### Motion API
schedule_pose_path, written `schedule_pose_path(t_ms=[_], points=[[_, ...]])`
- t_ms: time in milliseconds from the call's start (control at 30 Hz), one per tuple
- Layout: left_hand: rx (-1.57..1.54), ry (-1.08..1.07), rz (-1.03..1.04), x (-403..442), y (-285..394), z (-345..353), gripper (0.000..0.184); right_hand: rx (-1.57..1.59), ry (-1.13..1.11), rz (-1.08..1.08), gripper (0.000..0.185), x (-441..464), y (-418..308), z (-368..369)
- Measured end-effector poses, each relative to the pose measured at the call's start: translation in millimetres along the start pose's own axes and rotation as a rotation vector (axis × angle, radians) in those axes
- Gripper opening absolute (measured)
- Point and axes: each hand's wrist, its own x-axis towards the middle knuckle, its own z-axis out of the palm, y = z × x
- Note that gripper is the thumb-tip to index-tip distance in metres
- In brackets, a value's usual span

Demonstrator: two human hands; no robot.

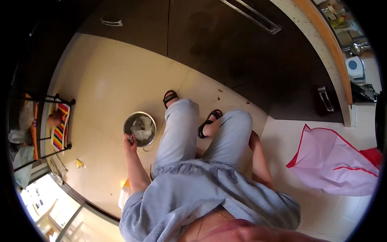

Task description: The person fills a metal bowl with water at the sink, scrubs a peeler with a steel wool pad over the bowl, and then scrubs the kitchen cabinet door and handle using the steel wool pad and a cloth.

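A round metal bowl [152, 142] sits on the tiled floor beside my left foot. A pale, whitish, crumpled-looking mass [142, 128] lies in it, and I cannot make out what it is. My left hand [130, 142] is at the bowl's near left rim, its fingers curled closed. A small dark shape shows among those fingers, too small to name. Against the outer side of my right knee [242, 121] rests my right hand [254, 140]. Its fingers are mostly hidden in shadow and behind the leg.
Dark cabinets [225, 48] with metal handles run along the far side. A pinkish-white cloth bag with red edging [330, 161] lies at the right. A black rack [44, 125] with a striped item stands at the left. Dark crumbs [219, 98] dot the floor near my feet.
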Motion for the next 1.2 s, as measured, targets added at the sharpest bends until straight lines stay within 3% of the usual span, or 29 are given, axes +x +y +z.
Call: schedule_pose_path(t_ms=[67,167,267,367,467,500,533,567,600,633,667,733,767,867,967,1067,1167,1200], points=[[-0.005,-0.062,-0.078,30.6,4.4,-17.0,0.018,0.065,0.021,0.006,0.033,-13.6,-11.5,7.4],[0.186,-0.002,0.062,17.1,-4.3,2.2,0.028,0.056,-0.002,0.013,0.036,-8.0,-12.0,3.9],[0.271,0.135,0.063,5.2,-11.7,21.1,0.034,-0.006,0.002,0.067,0.036,-9.5,-18.8,2.8],[0.407,0.131,0.072,16.9,-13.0,5.3,0.033,0.036,0.005,0.050,0.038,3.9,-7.2,-1.6],[0.398,-0.167,0.209,14.0,-25.7,18.2,0.043,0.161,-0.034,0.015,0.040,43.1,31.9,-28.0],[0.568,0.004,0.265,36.5,-27.2,3.8,0.045,0.178,-0.066,0.038,0.041,48.4,42.0,-33.4],[1.149,0.130,0.378,32.7,-25.9,7.7,0.049,0.191,-0.033,0.046,0.042,38.5,36.4,-26.4],[1.893,0.203,0.274,32.3,-18.8,9.5,0.051,0.189,-0.002,0.064,0.042,25.3,30.1,-26.3],[2.053,0.081,0.295,16.2,-20.3,27.5,0.048,0.194,0.036,0.083,0.042,8.3,24.6,-20.3],[2.095,0.134,0.213,23.4,-23.7,23.5,0.038,0.233,0.090,0.120,0.035,1.2,20.7,-20.8],[2.234,0.131,0.260,56.2,-28.1,8.4,0.028,0.248,0.127,0.133,0.035,-3.5,15.3,-18.3],[2.178,0.225,0.424,17.4,-33.2,47.8,0.031,0.218,0.153,0.156,0.035,-8.3,11.7,-21.1],[2.170,0.147,0.458,10.3,-36.0,59.8,0.039,0.196,0.161,0.164,0.035,-10.0,9.6,-22.8],[2.165,0.130,0.513,42.9,-53.2,54.0,0.049,0.145,0.173,0.196,0.035,-14.6,5.0,-25.9],[2.087,0.225,0.144,76.5,-65.0,52.0,0.056,0.107,0.184,0.225,0.035,-14.3,-2.7,-25.4],[2.121,0.206,0.088,76.7,-73.4,50.1,0.046,0.083,0.192,0.242,0.034,-15.2,-5.5,-22.9],[2.186,0.291,0.289,67.3,-70.6,43.6,0.033,0.057,0.195,0.252,0.034,-17.6,-7.2,-23.9],[2.160,0.213,0.391,72.8,-69.9,30.7,0.030,0.049,0.192,0.255,0.034,-16.7,-7.8,-22.2]])
